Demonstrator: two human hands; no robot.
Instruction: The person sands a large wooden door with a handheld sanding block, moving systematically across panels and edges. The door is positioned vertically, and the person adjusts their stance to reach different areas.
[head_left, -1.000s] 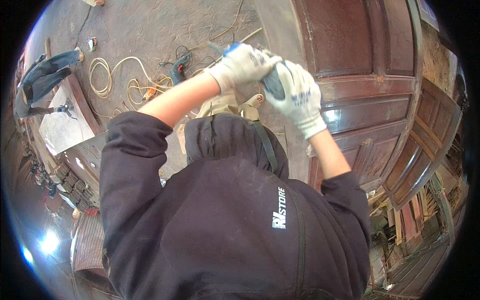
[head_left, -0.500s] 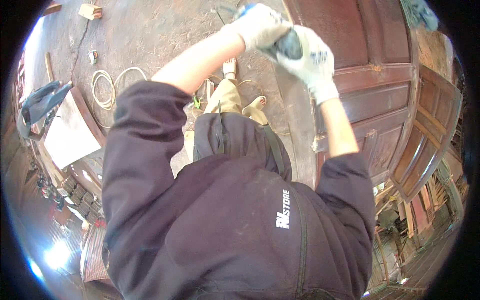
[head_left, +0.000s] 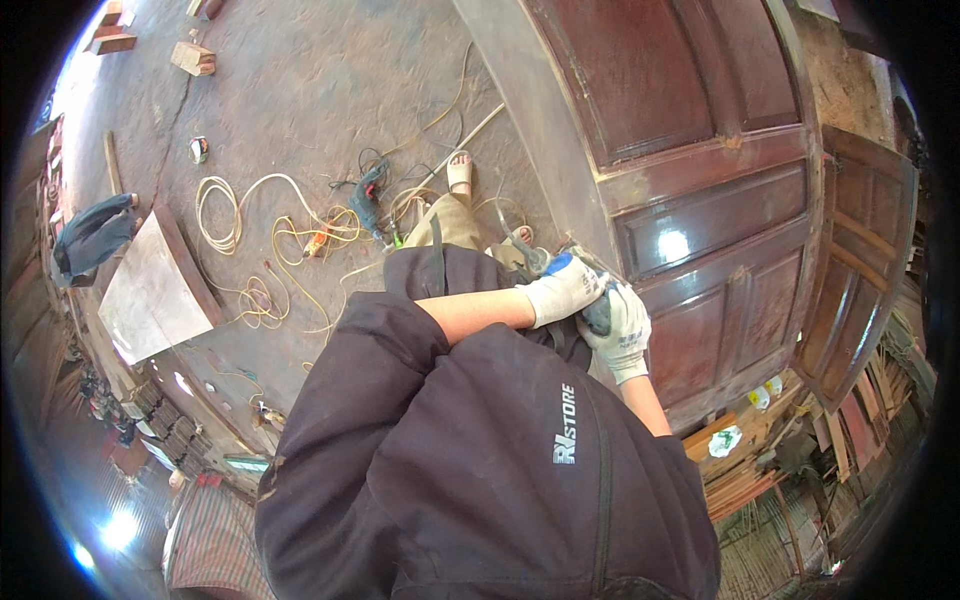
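1. Head view: a grey tool (head_left: 597,318) sits between the two gloved hands, just right of the picture's centre; taking 12 o'clock as the top edge, it lies toward 1 o'clock from the middle of the dark jacket (head_left: 480,470).
2. Left hand (head_left: 563,290) is on the tool's 10 o'clock side; its fingers curl in narrow and seem to grip the tool, though the fingertips are hidden; a grey end shows past the hand toward 10 to 11 o'clock, apparently part of the same tool.
3. Right hand (head_left: 620,335) is on the 4 o'clock side; its fingers bend closely around the rounded grey part; both hands touch the tool, the right being nearer to that rounded part.
4. The tool's long axis seems to run from about 10 or 11 o'clock to 4 or 5; the narrower end appears to point up and left, the rounded part down and right; the gloves cover too much to be sure.
5. Panelled brown door (head_left: 625,190) spreads from 12 round to 4 o'clock of the hands, its long axis near 12 to 6; whether the tool touches it, I cannot tell.
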